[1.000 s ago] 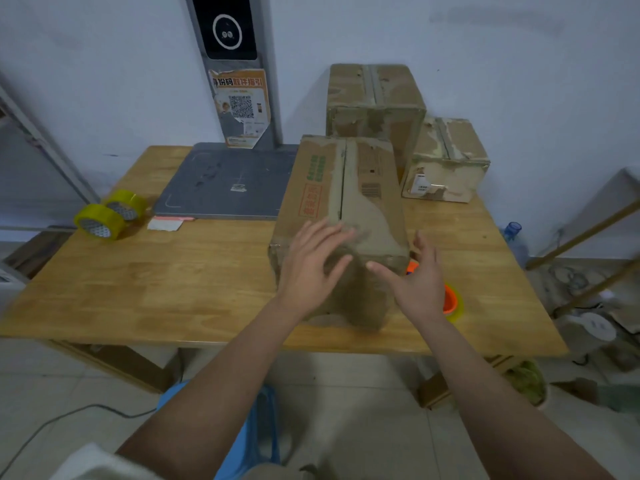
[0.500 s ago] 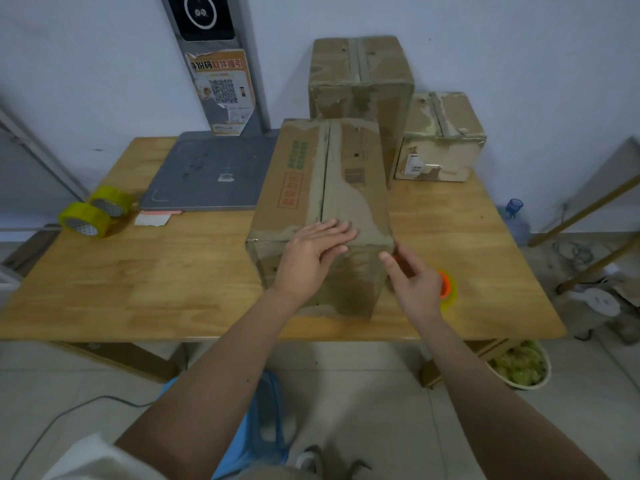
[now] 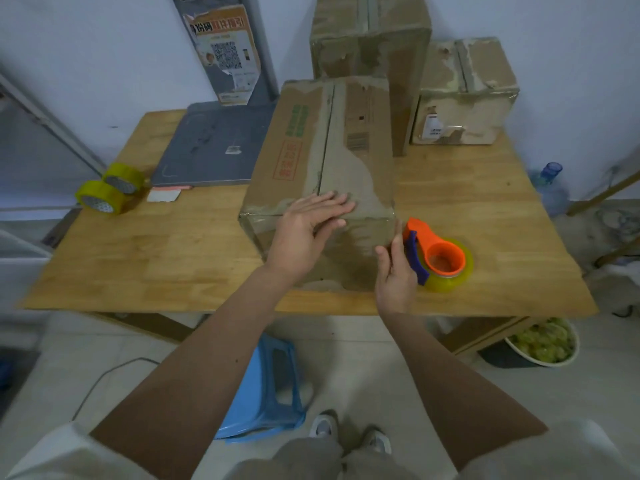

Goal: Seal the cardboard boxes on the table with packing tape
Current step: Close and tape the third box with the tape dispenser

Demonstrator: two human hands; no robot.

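Box [image 3: 322, 161] mid worktop [image 3: 485, 209], near edge: worn, scuffed cardboard, top seam looks untaped, so sealing barely started I'd guess. Two boxes far right look taped already. Left hand [image 3: 304, 233] flat on near top edge, fingers straight, holding nothing. Right hand [image 3: 394, 271] just beside dispenser [image 3: 438, 259], fingers relaxed, not yet gripping. Spare rolls [image 3: 109, 192] far left.

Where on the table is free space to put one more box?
Bare wood lies between the yellow tape rolls and the near box, in front of the grey slab. The right side is crowded: the tape dispenser, the right hand, two boxes behind.
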